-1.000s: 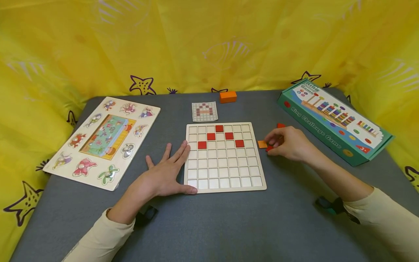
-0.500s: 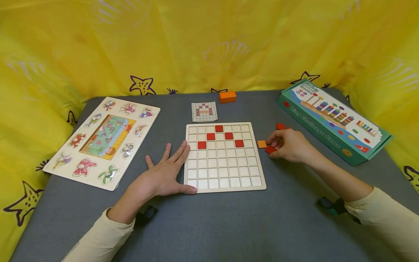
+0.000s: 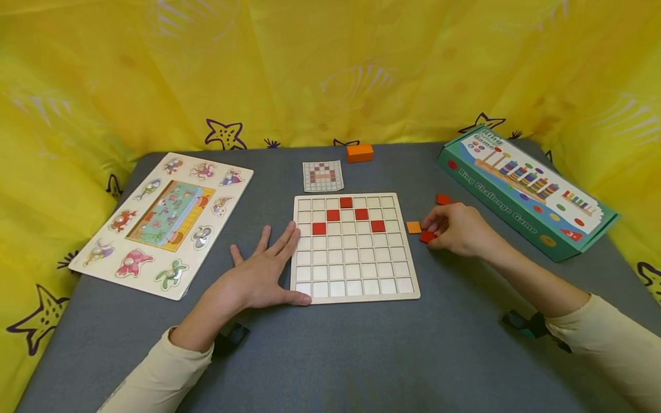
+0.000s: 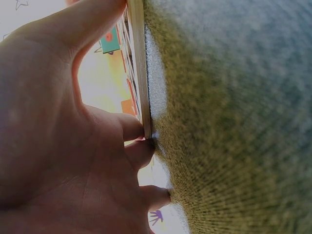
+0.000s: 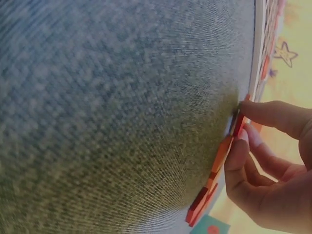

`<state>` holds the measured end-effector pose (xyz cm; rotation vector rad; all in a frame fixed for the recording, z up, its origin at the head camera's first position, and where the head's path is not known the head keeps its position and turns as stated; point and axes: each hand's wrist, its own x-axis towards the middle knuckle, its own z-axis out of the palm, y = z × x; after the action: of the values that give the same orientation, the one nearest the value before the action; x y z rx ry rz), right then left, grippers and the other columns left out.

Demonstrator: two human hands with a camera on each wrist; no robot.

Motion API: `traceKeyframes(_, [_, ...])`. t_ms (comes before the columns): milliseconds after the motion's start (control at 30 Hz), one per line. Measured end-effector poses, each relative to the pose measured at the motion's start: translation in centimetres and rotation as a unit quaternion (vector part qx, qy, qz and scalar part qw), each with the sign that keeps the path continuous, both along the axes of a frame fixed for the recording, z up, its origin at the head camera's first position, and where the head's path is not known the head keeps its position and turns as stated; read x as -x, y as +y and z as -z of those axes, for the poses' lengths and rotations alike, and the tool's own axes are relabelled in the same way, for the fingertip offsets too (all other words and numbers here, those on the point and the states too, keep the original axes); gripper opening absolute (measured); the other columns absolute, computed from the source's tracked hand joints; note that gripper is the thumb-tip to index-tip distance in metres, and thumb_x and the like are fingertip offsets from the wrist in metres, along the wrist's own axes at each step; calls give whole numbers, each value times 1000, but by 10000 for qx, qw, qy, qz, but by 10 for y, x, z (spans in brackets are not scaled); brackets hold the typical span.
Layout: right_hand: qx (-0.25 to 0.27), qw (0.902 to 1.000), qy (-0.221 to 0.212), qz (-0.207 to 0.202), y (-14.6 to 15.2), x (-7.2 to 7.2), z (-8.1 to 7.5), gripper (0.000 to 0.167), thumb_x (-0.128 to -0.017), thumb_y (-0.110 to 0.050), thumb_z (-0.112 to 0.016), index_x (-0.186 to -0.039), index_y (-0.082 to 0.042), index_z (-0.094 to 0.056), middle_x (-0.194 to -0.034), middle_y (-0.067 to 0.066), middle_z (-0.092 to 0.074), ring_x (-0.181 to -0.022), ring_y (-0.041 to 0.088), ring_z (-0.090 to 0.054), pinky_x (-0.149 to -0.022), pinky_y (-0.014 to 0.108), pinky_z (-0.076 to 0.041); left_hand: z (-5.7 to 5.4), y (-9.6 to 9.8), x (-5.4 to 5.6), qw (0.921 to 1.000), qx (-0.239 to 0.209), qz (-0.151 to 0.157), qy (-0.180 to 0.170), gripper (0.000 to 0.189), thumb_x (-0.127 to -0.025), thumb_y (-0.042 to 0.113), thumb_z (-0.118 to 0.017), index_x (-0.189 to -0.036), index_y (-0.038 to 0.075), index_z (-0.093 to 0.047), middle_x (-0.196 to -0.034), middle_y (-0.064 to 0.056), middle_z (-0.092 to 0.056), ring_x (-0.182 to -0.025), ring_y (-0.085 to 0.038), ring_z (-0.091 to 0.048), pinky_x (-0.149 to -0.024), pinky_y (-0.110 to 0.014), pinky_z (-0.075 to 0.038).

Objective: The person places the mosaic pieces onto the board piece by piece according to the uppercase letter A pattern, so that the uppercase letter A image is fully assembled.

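My left hand [image 3: 258,280] lies with spread fingers along the left edge of a wooden grid board [image 3: 356,302]. Its thumb touches the lower left corner. Several red square tiles sit in the board's upper cells, forming a peak shape; one is the top red tile [image 3: 346,202]. Right of the board, my right hand [image 3: 459,230] pinches a red tile [image 3: 427,236] between thumb and fingers; the right wrist view shows this red tile [image 5: 240,122] tilted at the fingertips. An orange tile [image 3: 413,228] lies beside it. Another red tile [image 3: 443,199] lies behind the hand, other tiles there partly hidden.
A small pattern card [image 3: 322,176] lies behind the board, near an orange block [image 3: 360,153]. An animal puzzle board [image 3: 167,223] is at the left. A green game box [image 3: 527,195] stands at the right. A yellow curtain [image 3: 289,69] surrounds the grey table [image 3: 351,355].
My right hand has shifted slightly right and down, drawing the red tile away from the orange tile, which shows more fully. The left hand and the board have stayed in place.
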<state>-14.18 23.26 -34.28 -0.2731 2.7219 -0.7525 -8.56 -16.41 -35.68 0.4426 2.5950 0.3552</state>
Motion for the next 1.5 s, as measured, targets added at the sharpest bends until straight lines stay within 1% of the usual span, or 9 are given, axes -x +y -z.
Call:
traceKeyframes(100, [79,9999,-45,82,0,0,-3,29,-78,-9,-87,-105,-7,-77,-96,10,-72,-87,23,-63,-76,32,-50,0,0,0,10000,-2,9,4,134,-74,79,-76,-169,25,2,-177,6,10,-160,-46,8,-98,-94,5])
traceKeyframes(267, [107,9998,51,145,-2,0,-7,26,-79,-7,-85,-104,-8,-78,-97,9,-73,-88,24,-64,-77,32,-51,0,-1,0,10000,-8,29,41,134,-74,79,-76,-169,25,2,-177,6,10,-160,-46,8,-98,-95,4])
traceKeyframes(433, [228,9997,90,64,-6,0,-7,26,-79,-7,-86,-105,-7,-79,-97,9,-74,-87,23,-65,-76,31,-52,0,-1,0,10000,-3,27,31,134,-74,79,-76,-169,25,2,-177,6,10,-160,-46,8,-98,-95,4])
traceKeyframes(700, [497,9988,-43,2,-15,0,-8,28,-80,-7,-86,-107,-7,-81,-99,8,-76,-88,21,-66,-74,26,-53,1,-1,0,10000,-4,7,5,134,-74,80,-75,-169,26,3,-177,6,10,-161,-45,8,-99,-94,4])
traceKeyframes(933, [654,9978,67,-98,-23,0,-8,27,-79,-7,-87,-105,-11,-83,-96,4,-78,-88,19,-68,-72,24,-53,1,-1,-1,10000,-18,-6,2,134,-75,79,-76,-169,26,3,-177,6,10,-161,-45,8,-99,-94,4])
traceKeyframes(1100, [796,9967,46,-152,-29,1,-6,28,-78,-5,-88,-105,-11,-83,-97,5,-79,-88,19,-69,-73,22,-54,0,-1,-1,10000,-26,-12,-9,134,-75,78,-76,-169,26,2,-177,7,10,-161,-44,9,-100,-94,5])
traceKeyframes(1333, [911,9952,-28,-346,-38,4,-4,27,-79,-5,-88,-105,-10,-82,-98,5,-78,-88,21,-67,-75,24,-54,0,-1,-1,10000,-17,-30,-22,134,-74,79,-76,-169,26,2,-176,7,10,-161,-44,9,-100,-94,5])
traceKeyframes(1500, [977,9942,-101,-429,-44,5,-2,27,-79,-4,-87,-105,-9,-82,-95,4,-78,-86,20,-66,-74,24,-54,-1,-1,0,10000,-13,-22,-22,134,-75,78,-77,-169,25,2,-177,6,10,-161,-45,8,-99,-94,4])
